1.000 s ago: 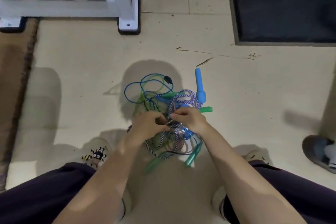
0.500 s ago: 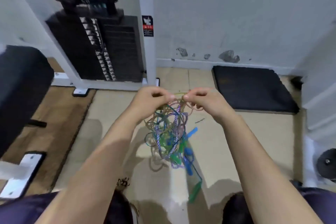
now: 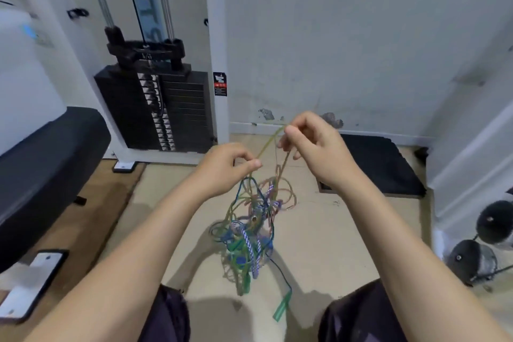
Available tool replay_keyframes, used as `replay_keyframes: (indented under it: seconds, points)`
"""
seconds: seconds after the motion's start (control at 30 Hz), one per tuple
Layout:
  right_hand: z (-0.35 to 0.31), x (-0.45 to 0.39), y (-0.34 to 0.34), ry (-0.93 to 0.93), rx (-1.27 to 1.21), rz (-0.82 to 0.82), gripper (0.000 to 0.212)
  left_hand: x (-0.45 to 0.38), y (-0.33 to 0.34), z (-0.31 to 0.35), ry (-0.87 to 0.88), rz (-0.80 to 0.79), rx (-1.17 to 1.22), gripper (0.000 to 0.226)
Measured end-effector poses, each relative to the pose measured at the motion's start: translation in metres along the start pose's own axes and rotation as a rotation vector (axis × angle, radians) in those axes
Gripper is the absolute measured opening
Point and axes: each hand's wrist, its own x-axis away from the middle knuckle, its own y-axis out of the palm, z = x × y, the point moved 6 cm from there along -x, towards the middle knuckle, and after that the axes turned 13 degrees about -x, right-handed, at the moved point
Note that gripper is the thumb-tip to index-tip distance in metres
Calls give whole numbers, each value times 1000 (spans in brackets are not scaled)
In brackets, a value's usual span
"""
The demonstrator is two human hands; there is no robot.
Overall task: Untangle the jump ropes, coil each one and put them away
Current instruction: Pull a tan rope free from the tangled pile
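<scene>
Tan floor (image 3: 319,230), weight stack (image 3: 161,108), black mat (image 3: 383,164)

A weight stack (image 3: 163,108) stands left of a black mat (image 3: 385,164).

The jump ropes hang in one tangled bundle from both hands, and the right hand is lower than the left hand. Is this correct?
Not quite. In the head view the right hand is higher than the left hand, not lower. The rest holds: the jump ropes hang in one tangled bundle, and both hands pinch the yellowish strand at its top.
</scene>
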Motion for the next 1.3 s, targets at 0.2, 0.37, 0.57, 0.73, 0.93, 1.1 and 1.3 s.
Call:
replay_keyframes:
  seconds: [0.2, 0.37, 0.57, 0.73, 0.93, 1.1, 1.3]
  points:
    - [75, 17, 3, 424, -103, -246, 9, -3, 8, 16, -117, 60, 757, 21]
    - [91, 13, 12, 420, 43, -328, 11, -11, 13, 22, -56, 26, 746, 20]
    - [64, -2, -8, 340, -488, 15, 8, -22, 44, 4, -60, -386, 587, 34]
    - [50, -5, -18, 286, -679, 108, 10, -11, 81, 10, -8, -680, 438, 21]
    - [61, -6, -28, 293, -629, 149, 15, -15, 72, 3, -90, -566, 478, 16]
    - [70, 3, -23, 390, -542, 43, 44, -17, 56, 7, -153, -387, 632, 15]
    - [72, 20, -4, 468, -295, -300, 22, -17, 40, 21, -251, -138, 1066, 18]
